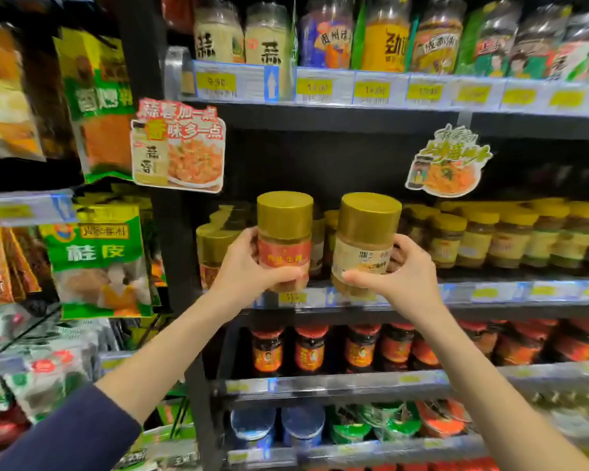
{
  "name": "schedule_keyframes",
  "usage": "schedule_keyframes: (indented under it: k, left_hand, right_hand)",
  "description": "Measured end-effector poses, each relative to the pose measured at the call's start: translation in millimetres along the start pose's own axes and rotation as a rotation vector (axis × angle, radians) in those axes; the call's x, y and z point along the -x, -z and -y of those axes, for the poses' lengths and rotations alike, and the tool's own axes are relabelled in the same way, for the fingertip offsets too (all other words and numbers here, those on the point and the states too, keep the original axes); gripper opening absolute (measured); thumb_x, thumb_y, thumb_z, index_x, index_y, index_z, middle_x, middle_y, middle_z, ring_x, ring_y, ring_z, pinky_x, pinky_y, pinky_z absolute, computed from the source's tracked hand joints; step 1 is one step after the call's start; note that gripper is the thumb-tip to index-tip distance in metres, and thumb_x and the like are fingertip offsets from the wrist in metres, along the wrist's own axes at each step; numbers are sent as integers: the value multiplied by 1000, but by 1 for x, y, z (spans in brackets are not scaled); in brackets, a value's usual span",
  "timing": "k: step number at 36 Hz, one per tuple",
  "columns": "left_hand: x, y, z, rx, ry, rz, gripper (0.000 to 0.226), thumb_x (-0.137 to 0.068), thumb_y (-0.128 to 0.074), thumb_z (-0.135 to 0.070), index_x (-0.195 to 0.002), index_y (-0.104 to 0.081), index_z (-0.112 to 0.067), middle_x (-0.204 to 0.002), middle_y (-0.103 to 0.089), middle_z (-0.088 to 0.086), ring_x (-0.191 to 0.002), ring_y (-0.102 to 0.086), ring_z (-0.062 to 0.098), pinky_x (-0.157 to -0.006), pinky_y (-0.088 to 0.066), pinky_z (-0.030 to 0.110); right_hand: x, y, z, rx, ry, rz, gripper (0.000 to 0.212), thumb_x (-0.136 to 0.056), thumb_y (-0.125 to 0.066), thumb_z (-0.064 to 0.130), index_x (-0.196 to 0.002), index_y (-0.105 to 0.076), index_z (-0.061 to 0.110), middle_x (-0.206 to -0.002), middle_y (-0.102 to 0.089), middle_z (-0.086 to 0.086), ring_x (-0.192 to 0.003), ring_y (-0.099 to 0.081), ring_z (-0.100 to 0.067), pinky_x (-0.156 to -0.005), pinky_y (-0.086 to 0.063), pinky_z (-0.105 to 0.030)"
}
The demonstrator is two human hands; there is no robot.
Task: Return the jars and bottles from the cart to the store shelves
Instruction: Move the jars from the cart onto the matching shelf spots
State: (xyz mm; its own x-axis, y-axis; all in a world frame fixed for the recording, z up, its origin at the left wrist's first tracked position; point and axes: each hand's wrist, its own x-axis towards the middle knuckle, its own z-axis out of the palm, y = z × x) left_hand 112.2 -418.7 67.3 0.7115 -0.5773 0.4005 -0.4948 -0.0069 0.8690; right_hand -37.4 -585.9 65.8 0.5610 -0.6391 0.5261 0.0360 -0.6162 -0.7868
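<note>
My left hand [249, 266] grips a gold-capped jar with a red label [285, 232], held upright in front of the middle shelf [490, 294]. My right hand [398, 277] grips a second gold-capped jar with a cream label [366, 239], tilted slightly to the right, thumb across its lower front. Both jars hover at the shelf's front edge, just before a row of similar gold-capped jars [215, 246]. The cart is out of view.
Yellow-capped jars [510, 232] fill the same shelf to the right. Red-lidded sauce jars [310, 348] stand one shelf below, tall clear jars [269, 32] one shelf above. Hanging spice packets [99, 260] crowd the left rack. Two cardboard promo signs [179, 146] hang from the upper shelf.
</note>
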Motion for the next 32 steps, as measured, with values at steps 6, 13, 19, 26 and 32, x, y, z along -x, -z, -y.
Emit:
schedule_keyframes:
  k: [6,13,19,26,32]
  left_hand:
    - [-29,-7,17,-50,-4,0,84,-61,-85,-26,-130,-38,-19,-114,-56,-7,-105,-57,7,-87,-46,23]
    - [-49,-16,43,-165,87,58,75,-59,-86,-34,-118,-41,-20,-113,-59,-3,-106,-59,15,-94,-50,38]
    - [-49,-21,51,-268,159,128,70,-65,-84,-31,-116,-38,-20,-113,-58,0,-106,-59,17,-97,-49,42]
    - [-45,-19,45,-410,210,162,68,-68,-81,-37,-115,-37,-17,-111,-57,0,-104,-57,16,-91,-49,34]
    - [-44,-18,36,-474,274,157,70,-70,-79,-40,-118,-34,-17,-112,-55,-1,-104,-55,17,-90,-47,34]
  right_hand:
    - [-23,-15,-11,-35,11,29,75,-49,-91,24,-115,-58,13,-102,-67,3,-92,-63,-3,-76,-52,-17]
    - [-43,-20,-25,-67,25,106,77,-49,-91,25,-116,-55,14,-105,-66,4,-94,-61,1,-70,-53,-12]
    - [-57,-25,-39,-78,1,186,79,-49,-91,25,-119,-54,14,-99,-64,10,-90,-59,6,-66,-50,-7]
    - [-62,-32,-43,-91,-32,247,67,-50,-90,23,-103,-50,27,-84,-55,25,-77,-55,11,-58,-44,-6]
    - [-61,-34,-44,-107,-44,281,69,-49,-90,24,-105,-51,24,-88,-56,21,-80,-54,11,-63,-43,-7]
